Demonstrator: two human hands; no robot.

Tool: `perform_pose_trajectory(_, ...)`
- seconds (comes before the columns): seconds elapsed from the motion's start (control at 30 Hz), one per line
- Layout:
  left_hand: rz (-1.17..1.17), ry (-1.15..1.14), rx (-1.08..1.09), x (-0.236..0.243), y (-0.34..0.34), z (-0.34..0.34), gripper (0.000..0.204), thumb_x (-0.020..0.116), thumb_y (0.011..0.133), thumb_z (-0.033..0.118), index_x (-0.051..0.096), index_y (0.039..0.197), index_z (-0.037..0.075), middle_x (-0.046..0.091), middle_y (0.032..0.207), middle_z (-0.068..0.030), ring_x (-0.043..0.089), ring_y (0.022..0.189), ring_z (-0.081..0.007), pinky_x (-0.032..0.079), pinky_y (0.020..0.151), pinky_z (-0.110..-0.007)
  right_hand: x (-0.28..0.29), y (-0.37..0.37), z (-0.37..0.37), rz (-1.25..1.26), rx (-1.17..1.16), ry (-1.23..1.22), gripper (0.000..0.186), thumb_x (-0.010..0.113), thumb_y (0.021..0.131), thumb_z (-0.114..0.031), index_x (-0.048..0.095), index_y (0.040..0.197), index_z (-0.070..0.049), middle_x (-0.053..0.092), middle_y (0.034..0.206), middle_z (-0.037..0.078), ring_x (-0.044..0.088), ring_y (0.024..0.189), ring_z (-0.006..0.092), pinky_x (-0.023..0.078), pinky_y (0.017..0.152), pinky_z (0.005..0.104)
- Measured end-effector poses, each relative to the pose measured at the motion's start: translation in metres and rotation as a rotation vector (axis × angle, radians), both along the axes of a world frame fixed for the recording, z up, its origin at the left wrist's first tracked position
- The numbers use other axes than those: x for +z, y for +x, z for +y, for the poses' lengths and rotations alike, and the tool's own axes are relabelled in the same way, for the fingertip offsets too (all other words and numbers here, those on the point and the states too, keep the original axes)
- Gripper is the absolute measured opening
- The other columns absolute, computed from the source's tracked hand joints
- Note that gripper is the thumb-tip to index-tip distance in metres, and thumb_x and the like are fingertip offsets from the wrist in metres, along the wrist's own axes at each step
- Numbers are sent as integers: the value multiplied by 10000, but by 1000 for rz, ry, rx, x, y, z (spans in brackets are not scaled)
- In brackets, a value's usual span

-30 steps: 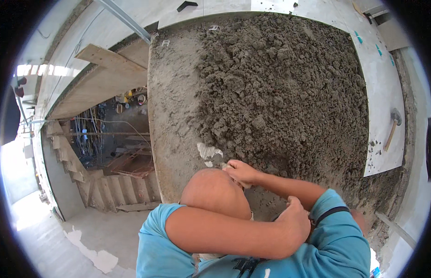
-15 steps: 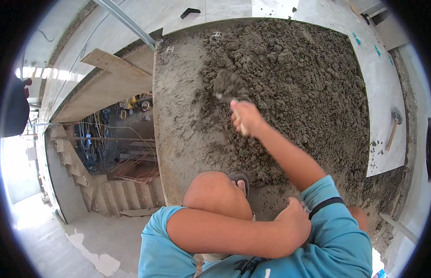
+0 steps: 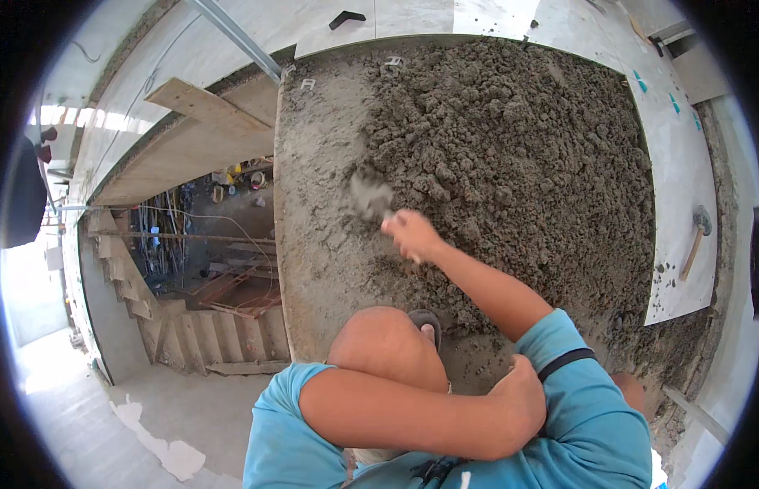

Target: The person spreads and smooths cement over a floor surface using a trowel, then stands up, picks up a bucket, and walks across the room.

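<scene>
My right hand [image 3: 414, 235] is closed round the handle of a trowel, stretched out ahead of me. The trowel's grey blade [image 3: 370, 196] is smeared by motion. It is over the left edge of a wide bed of loose, crumbly mortar [image 3: 518, 163], where the lumps meet a smoother grey strip [image 3: 314, 171]. Bent across my body, my left arm brings my left hand [image 3: 520, 399] against the blue sleeve of my right arm. Its fingers are curled in, and whatever they may hold is hidden.
Left of the strip, the floor drops into a stairwell with concrete steps [image 3: 225, 342] and a wooden plank [image 3: 204, 104] at its edge. Pale tiles border the mortar; a hammer [image 3: 696, 236] lies on the right ones. A metal bar [image 3: 237, 37] slants in at the top.
My right hand and the trowel have swung left and nearer to me, from over the mortar lumps to their left edge. The dark clump seen at the blade is no longer visible there.
</scene>
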State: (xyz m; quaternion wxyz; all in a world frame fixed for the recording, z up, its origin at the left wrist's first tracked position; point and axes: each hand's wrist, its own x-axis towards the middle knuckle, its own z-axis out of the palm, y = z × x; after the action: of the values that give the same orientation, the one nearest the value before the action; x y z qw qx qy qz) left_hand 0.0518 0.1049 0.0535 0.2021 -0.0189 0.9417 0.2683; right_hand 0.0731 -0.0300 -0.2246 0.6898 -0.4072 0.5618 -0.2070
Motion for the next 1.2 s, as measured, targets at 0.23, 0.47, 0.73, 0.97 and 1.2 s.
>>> perform_pose_trajectory(0.23,-8,36,24,0,13,-18,207,601,797,209,726,878,65,660,858,-83,613,834,-234,383,696,-375,14,-20,-103,-216,-396,166,310,597,935,-298,528,889,0,538,691,91,514,489,145,432,406,321)
perform_pose_trajectory(0.47,111,88,112,-15,7,-8,243,585,816,212,699,944,39,673,855,-73,628,797,-230,386,674,-375,45,-73,-194,-400,-467,219,330,572,953,-333,515,917,-10,516,730,35,489,529,90,429,399,234)
perform_pose_trajectory(0.73,140,3,166,-22,7,-17,233,582,813,203,664,950,34,666,834,-70,623,768,-217,394,666,-359,76,-98,-125,-155,155,271,355,463,1001,-397,520,979,-47,513,698,18,487,517,57,439,410,204)
perform_pose_trajectory(0.97,148,15,121,-12,2,-17,210,582,825,204,669,923,40,660,838,-68,620,788,-217,400,683,-367,70,-151,-31,171,561,217,394,515,976,-383,559,953,7,548,691,70,520,517,131,435,434,298)
perform_pose_trajectory(1.2,43,58,43,-17,-8,-14,196,575,835,206,669,916,54,666,849,-65,621,792,-216,398,684,-363,61,-157,-106,163,242,71,369,489,990,-377,560,970,-15,521,691,50,479,504,109,428,423,270)
